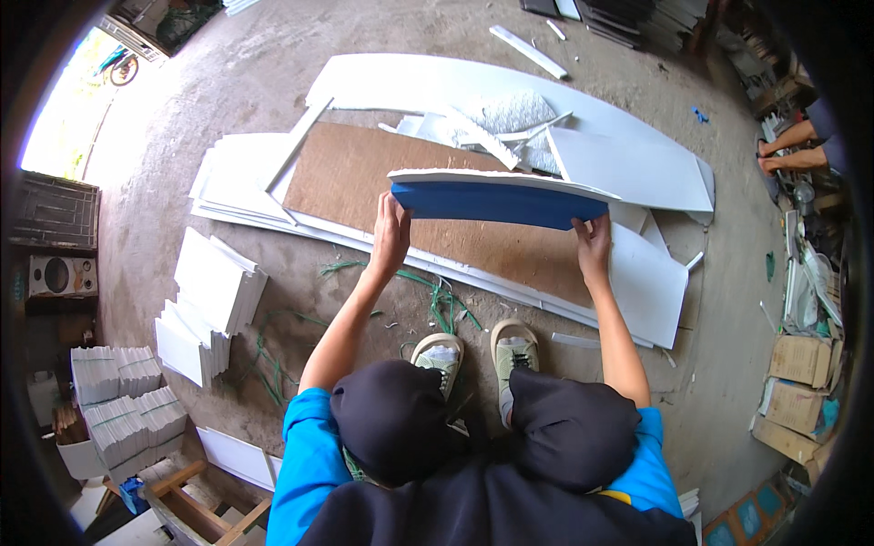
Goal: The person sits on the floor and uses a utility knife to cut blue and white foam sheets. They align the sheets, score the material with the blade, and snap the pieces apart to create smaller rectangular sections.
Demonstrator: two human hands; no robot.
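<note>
Both of my hands hold a long, narrow panel (496, 201) up in front of me, above the sheets on the floor. Its face toward me is blue and its upper edge is white and slightly ragged. My left hand (391, 235) grips the panel's left end, while my right hand (593, 246) has its fingers closed on the right end. Beneath the panel lies a brown board (350, 177), on top of stacked white sheets (241, 173). Torn white strips and scraps (510, 123) lie beyond the panel, and a white sheet (646, 287) shows by my right hand.
Green string (443, 305) lies loose near my shoes. To the left stand stacks of cut white panels (202, 305) and tied bundles (132, 419), with a wooden frame (205, 500) nearer me. Cardboard boxes (801, 359) and another person's legs (797, 146) are at the right.
</note>
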